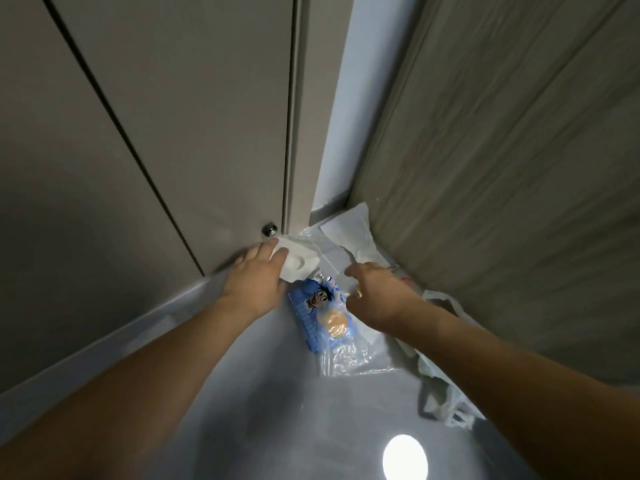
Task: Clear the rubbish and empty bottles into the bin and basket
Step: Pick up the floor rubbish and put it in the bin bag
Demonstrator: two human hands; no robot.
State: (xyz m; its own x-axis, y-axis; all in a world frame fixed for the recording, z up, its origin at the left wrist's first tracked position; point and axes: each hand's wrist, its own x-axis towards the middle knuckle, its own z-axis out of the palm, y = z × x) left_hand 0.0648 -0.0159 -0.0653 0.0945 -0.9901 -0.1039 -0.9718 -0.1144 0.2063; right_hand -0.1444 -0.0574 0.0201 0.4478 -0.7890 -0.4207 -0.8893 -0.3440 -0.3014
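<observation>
Head view, looking down into a floor corner where a grey door meets a wood-grain panel. Rubbish lies heaped on the grey floor [263,393] in that corner. Left hand [258,282]: fingers stretched forward and resting flat on a white moulded paper tray [299,263] at the foot of the door [173,133], just below a small metal door stop [268,230]; the grip is open, nothing enclosed. Right hand [375,289]: fingers curled down into the heap beside a yellow ring on one finger; what they meet is hidden under the hand, so the state of this grip cannot be told. Between the two hands lies a blue snack wrapper [320,317] printed with a cartoon face, on top of clear crumpled plastic film [349,362]. White paper sheets [349,226] lie furthest into the corner, against the wood-grain panel [502,168]. A white plastic bag [446,386] lies along the foot of that panel, partly under the right forearm. A round light reflection [404,458] shows on the floor near the lower edge.
</observation>
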